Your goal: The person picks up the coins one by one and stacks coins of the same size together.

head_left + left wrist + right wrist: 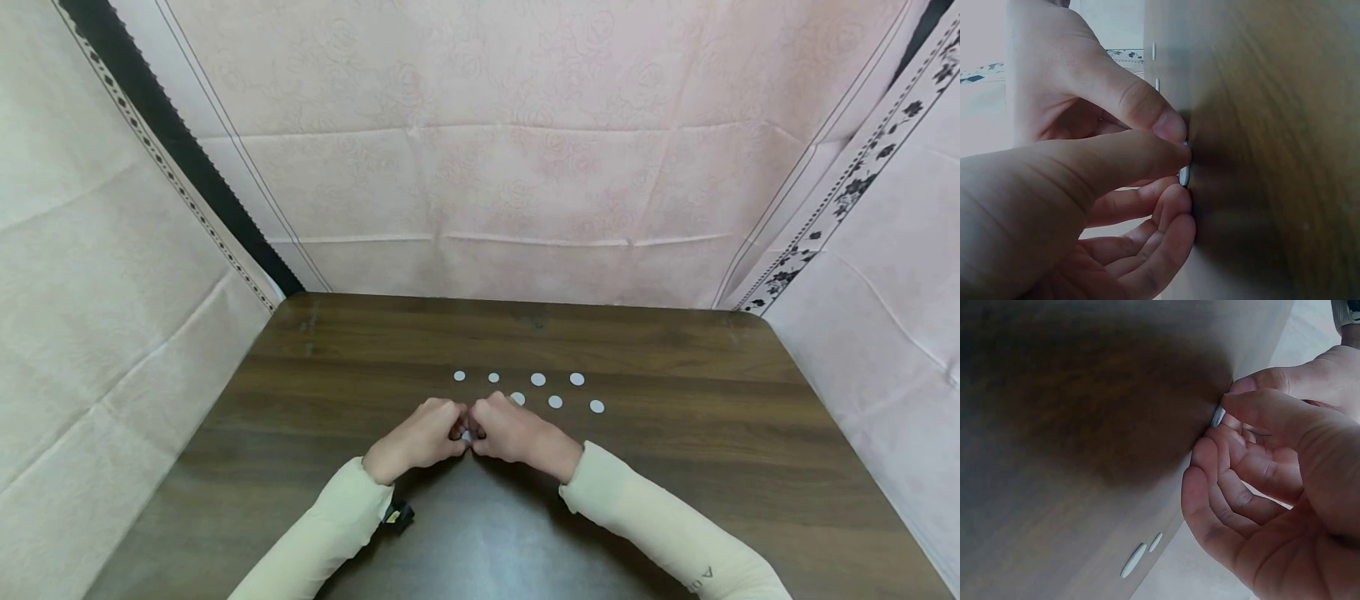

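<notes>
Closely pinched: one small white disc (467, 436)

Pinching the small white disc from one side with the left hand (420, 437), and from the other side with the right hand (519, 433). Almost closed on both sides, with bent fingers and just enough room for the disc between thumb and fingertips. Very close together at the knuckles, maybe touching; hard to tell. Held low, right down by the brown table (675, 467); can't tell if touching it or just above.

Set out just past the hands in two rows: seven more white discs (555, 402). Four in the far row, three in the nearer row. Lying flat, with gaps in between. A bit smaller to look at: the two at the left end of the far row. Partly hidden behind the right hand: the left one of the nearer row.

Covered down to the wrists by pale sleeves (660, 517), with dark marks on the right one. Near the left wrist, a small black thing (399, 517). Hung behind the table and along both sides: pale cloths (487, 183) with creases, and a dark flower band (855, 187) on the right
</notes>
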Demonstrator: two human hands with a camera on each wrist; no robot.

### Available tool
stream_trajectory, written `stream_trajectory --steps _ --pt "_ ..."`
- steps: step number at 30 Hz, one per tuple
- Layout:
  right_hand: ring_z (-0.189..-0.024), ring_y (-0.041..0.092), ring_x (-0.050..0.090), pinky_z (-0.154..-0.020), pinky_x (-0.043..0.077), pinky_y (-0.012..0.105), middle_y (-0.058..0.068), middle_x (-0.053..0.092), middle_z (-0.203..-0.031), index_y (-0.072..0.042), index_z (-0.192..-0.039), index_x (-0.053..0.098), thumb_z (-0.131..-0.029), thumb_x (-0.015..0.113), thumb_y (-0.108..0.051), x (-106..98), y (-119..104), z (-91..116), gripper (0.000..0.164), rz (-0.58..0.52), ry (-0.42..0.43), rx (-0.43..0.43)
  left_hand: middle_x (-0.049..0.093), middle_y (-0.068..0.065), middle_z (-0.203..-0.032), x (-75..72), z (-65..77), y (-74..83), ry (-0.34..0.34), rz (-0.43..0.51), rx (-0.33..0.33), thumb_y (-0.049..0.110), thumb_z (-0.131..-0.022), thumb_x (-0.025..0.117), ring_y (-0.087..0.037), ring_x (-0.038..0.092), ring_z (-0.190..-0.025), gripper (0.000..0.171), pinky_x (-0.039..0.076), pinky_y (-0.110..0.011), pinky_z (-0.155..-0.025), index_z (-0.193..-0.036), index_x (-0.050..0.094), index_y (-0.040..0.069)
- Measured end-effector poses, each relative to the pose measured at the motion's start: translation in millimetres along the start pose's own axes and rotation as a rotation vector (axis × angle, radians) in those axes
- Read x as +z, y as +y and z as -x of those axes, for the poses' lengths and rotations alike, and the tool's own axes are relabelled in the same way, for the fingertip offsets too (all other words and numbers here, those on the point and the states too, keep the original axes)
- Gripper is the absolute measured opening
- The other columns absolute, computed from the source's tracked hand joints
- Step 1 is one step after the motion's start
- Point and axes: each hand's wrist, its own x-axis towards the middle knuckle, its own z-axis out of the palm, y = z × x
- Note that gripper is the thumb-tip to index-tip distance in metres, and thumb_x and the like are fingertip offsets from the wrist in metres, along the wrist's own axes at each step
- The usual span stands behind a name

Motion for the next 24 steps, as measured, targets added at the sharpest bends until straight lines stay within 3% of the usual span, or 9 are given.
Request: stream_trajectory --steps 11,16,18,21,24 --pt "-0.052 0.002 0.032 -0.050 0.028 0.018 -0.012 0.037 -0.055 -0.012 -0.062 0.056 -0.089 0.076 0.000 3.4 2.5 4.4 0.035 -0.052 0.036 -0.017 0.062 -0.003 -0.074 3.4 0.9 -0.8 0.027 -0.021 0.043 0.003 -0.089 0.079 -0.008 0.049 -0.066 0.014 0.043 -0.022 -0.061 -0.085 0.066 0.006" --pt "-0.053 0.000 0.032 -0.051 0.028 0.018 -0.011 0.040 -0.054 -0.013 -0.065 0.059 -0.089 0.076 -0.001 1.4 7.3 9.6 0.031 -0.048 0.032 -0.037 0.066 -0.003 -0.079 5.6 1.9 -2.3 0.030 -0.004 0.040 0.003 -0.089 0.078 -0.008 0.054 -0.070 0.010 0.047 -0.022 -0.064 -0.088 0.068 0.005" --pt "-0.054 0.000 0.040 -0.053 0.034 0.018 -0.008 0.052 -0.055 -0.011 -0.070 0.066 -0.088 0.077 -0.003 -1.4 10.3 12.7 0.023 -0.035 0.024 -0.025 0.068 -0.002 -0.082 6.4 2.5 -2.6 0.029 0.001 0.036 0.003 -0.089 0.078 -0.009 0.058 -0.072 0.009 0.049 -0.021 -0.066 -0.090 0.070 0.005" --pt "-0.065 0.005 0.063 -0.061 0.050 0.020 0.001 0.073 -0.072 -0.006 -0.086 0.076 -0.090 0.079 -0.007 -7.9 16.0 17.6 0.005 -0.014 0.023 0.010 0.069 -0.002 -0.082 6.4 2.2 -2.7 0.035 -0.011 0.042 0.002 -0.088 0.079 -0.009 0.060 -0.073 0.009 0.051 -0.022 -0.067 -0.091 0.071 0.004" --pt "-0.080 0.014 0.075 -0.070 0.059 0.026 0.008 0.080 -0.090 -0.001 -0.100 0.078 -0.091 0.080 -0.009 -16.6 20.9 21.7 0.012 -0.008 0.031 0.042 0.070 -0.001 -0.082 5.2 1.8 -2.1 0.038 -0.029 0.036 0.004 -0.087 0.080 -0.007 0.061 -0.074 0.009 0.052 -0.023 -0.069 -0.092 0.072 0.005"
